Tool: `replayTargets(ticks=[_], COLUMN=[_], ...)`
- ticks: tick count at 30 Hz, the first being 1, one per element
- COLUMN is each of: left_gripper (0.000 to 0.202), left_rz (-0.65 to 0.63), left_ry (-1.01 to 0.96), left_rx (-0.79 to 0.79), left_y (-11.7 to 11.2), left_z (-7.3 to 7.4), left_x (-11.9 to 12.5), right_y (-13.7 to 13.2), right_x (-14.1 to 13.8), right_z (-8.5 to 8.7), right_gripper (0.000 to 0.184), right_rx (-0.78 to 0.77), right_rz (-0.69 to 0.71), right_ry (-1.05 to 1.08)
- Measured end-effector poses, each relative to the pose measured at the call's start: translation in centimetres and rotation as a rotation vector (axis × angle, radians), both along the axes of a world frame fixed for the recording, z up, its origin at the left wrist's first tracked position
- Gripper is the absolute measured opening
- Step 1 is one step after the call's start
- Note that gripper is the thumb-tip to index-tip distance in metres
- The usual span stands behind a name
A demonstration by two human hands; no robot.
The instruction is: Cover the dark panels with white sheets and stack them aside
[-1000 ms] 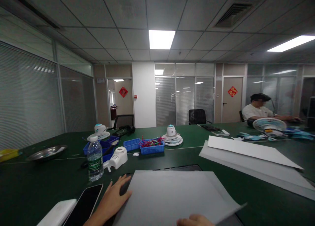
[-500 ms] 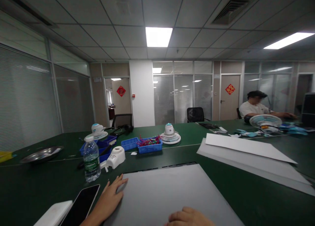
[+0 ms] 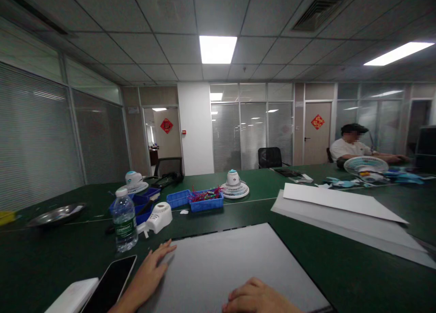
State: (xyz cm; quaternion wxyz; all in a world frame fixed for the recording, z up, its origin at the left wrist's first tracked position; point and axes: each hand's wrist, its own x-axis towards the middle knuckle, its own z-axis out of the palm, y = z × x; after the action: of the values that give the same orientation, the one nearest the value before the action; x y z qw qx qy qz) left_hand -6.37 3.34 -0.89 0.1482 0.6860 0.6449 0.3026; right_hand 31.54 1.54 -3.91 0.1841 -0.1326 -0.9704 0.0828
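A large light-grey sheet (image 3: pixel 218 258) lies in front of me on the green table, with a thin black edge showing along its far and right sides. My left hand (image 3: pixel 153 270) rests on the sheet's left edge, fingers spread and open. Over the near part of the sheet is my right hand (image 3: pixel 259 297), cut off by the bottom of the view. Its fingers are loosely bent and point left, with nothing visible in them; their undersides are hidden. Beside my left forearm lie a black-screened phone (image 3: pixel 111 281) and a white box-like object (image 3: pixel 73 297).
A water bottle (image 3: pixel 124 222) stands beyond the phone. Past it are a white plastic housing (image 3: pixel 160 217), a blue tray (image 3: pixel 206 205) of coloured pieces and a fan part (image 3: pixel 234 188). White boards (image 3: pixel 340 208) lie at the right; a seated person (image 3: pixel 350 147) is behind. A metal dish (image 3: pixel 56 214) sits left.
The sheet has shifted slightly left, and more black edge shows along its right side. My right hand has moved a little left and away from me; my left hand stays on the left edge.
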Motion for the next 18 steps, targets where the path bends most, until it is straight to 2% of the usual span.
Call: replayTargets(ticks=[8,10,12,15,17,18], left_gripper=[0.061,0.062,0.064,0.067,0.068,0.067], left_rz=[-0.018,-0.034,-0.034,-0.009,-0.003,-0.007], left_ry=[-0.143,-0.155,-0.128,-0.054,-0.024,-0.018], left_rx=[0.066,0.071,0.051,0.002,-0.011,-0.010], left_y=[0.2,0.2,0.2,0.3,0.4,0.4], left_z=[0.2,0.2,0.1,-0.3,-0.5,-0.7], left_x=[0.0,0.1,0.2,0.5,0.6,0.6], right_y=[0.9,0.7,0.0,-0.8,-0.1,0.7], right_x=[0.3,0.2,0.2,1.5,3.8,5.4], right_z=[-1.2,-1.0,0.0,3.2,5.5,6.3], right_gripper=[0.041,0.042,0.042,0.038,0.037,0.039], right_rx=[-0.027,-0.031,-0.026,0.026,0.085,0.118], right_rz=[-0.032,-0.026,-0.007,0.043,-0.036,-0.152], right_ry=[-0.015,-0.007,0.007,-0.013,-0.019,-0.014])
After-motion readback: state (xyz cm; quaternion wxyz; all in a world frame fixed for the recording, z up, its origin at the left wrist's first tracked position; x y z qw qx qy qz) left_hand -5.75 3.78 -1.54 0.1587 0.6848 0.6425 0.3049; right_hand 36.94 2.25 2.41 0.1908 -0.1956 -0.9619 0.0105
